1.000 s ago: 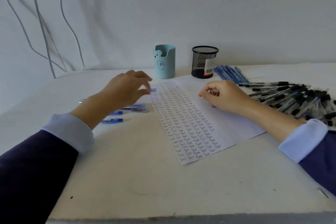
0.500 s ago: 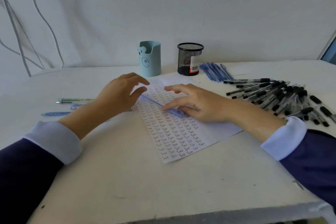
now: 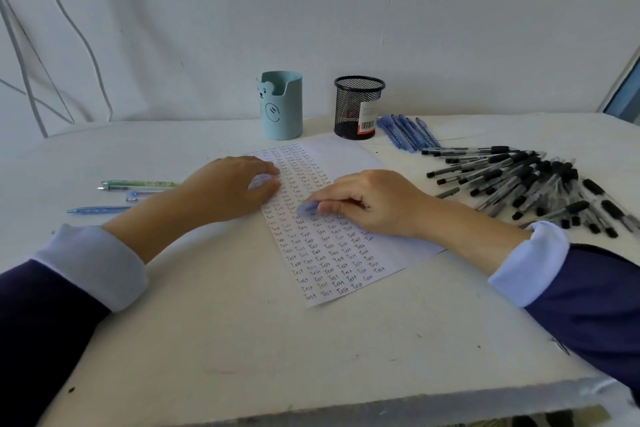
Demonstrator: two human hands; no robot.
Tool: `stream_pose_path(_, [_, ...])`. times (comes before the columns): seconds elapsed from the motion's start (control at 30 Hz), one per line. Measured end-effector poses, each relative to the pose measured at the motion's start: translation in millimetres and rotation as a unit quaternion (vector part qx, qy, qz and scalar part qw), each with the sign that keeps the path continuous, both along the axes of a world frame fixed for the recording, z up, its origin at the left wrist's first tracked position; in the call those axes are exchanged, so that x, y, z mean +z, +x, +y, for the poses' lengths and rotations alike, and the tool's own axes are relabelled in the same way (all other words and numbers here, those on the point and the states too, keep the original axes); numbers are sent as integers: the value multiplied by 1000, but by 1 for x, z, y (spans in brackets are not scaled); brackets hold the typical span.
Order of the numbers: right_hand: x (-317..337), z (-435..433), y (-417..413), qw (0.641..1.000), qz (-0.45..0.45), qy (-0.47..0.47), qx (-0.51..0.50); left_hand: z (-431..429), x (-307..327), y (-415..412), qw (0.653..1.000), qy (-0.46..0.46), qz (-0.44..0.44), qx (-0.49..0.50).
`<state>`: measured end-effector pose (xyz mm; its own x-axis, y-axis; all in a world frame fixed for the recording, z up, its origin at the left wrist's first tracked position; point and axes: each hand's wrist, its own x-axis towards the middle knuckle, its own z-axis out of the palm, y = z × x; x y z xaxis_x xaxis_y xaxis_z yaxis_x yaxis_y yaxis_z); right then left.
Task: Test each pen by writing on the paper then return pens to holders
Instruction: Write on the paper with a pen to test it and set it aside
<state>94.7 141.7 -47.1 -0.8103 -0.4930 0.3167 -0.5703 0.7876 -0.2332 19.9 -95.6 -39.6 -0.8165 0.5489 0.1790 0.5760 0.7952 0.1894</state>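
A white paper (image 3: pixel 346 163) covered in rows of the word "Test" lies mid-table. My right hand (image 3: pixel 377 203) rests on it, fingers closed on a blue pen (image 3: pixel 306 207) whose end sticks out to the left. My left hand (image 3: pixel 228 189) lies at the paper's left edge, fingers curved and apart, holding nothing that I can see. Behind the paper stand a light blue bear holder (image 3: pixel 281 105) and a black mesh holder (image 3: pixel 358 107), no pens showing above their rims.
A big heap of black-capped pens (image 3: pixel 526 180) covers the right side of the table. Several blue pens (image 3: pixel 407 132) lie beside the mesh holder. Green and blue pens (image 3: pixel 135 191) lie left of my left hand. White cables hang on the wall at left.
My right hand has closed on the blue pen that lay across the paper, drawing it right. My left hand stays at the paper's left edge. The camera swung right.
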Motion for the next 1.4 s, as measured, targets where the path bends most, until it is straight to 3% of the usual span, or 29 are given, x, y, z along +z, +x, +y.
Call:
stream_pose_path(0.17, [14, -2, 3, 986, -14, 125, -105, -1, 0, 3, 1000, 0, -4, 5])
stream_pose_path(0.23, [19, 7, 3, 983, -38, 125, -131, 0, 2, 3, 1000, -6, -10, 7])
stream_pose_path(0.33, [27, 25, 7, 987, -93, -22, -127, 0, 3, 2, 1000, -7, -18, 1])
stream_pose_path(0.4, [28, 32, 12, 981, -68, -139, -119, 0, 1, 1, 1000, -3, -20, -10])
stream_pose_path(0.5, [32, 32, 20, 904, -93, -406, -99, 2, -2, 3, 999, 7, -19, -36])
stream_pose_path(0.57, [30, 30, 25, 858, -138, -488, -86, 5, -4, 5, 998, 20, -14, -56])
stream_pose_path(0.7, [18, 23, 40, 878, -149, -436, -127, 9, -8, 7, 997, 14, -9, -70])
stream_pose_path(0.87, [18, 15, 45, 844, -204, -472, -150, 9, -8, 9, 997, -6, -20, -73])
stream_pose_path(1.07, [15, 10, 52, 906, -196, -345, -149, 9, -9, 8, 996, -11, -24, -81])
stream_pose_path(1.4, [0, 5, 51, 923, -147, -332, -127, 8, -7, 7, 996, -31, -29, -81])
